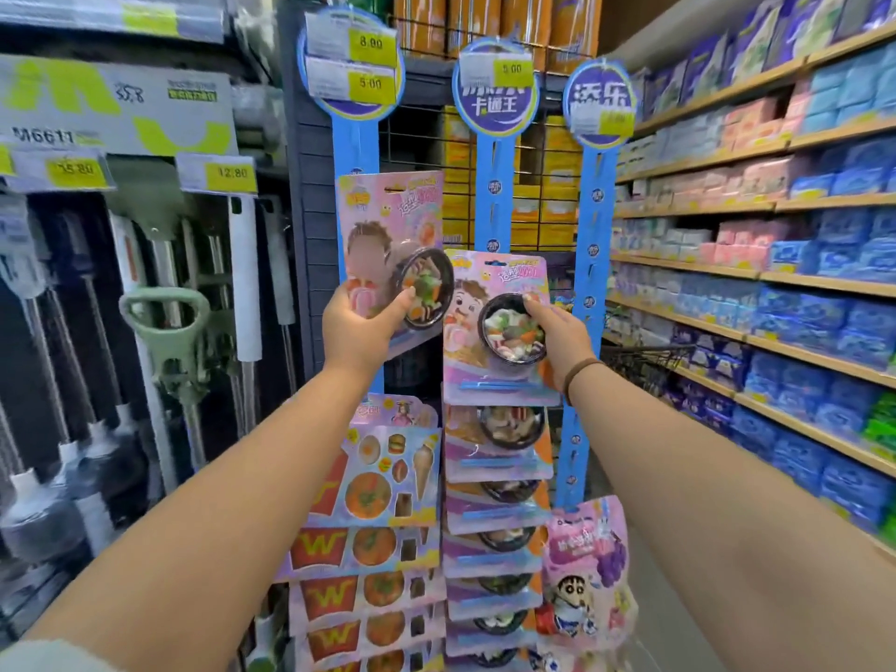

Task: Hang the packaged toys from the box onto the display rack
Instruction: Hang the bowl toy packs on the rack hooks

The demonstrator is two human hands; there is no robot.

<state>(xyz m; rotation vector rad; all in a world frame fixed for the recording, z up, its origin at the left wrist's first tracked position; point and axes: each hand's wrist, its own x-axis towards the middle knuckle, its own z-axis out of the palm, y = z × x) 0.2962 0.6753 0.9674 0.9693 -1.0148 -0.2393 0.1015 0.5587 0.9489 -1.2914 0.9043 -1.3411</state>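
Grasp | left hand (358, 327) holds toy pack (383, 220) (tilted); right hand (558, 333) holds second pack (504, 273) at strip (493, 201)

Blue display rack (595, 225), three strips; bowl packs (497, 453) run down the middle strip (490, 206); food packs (373, 482) hang low on the left.

8.00 on display rack tag (369, 42)
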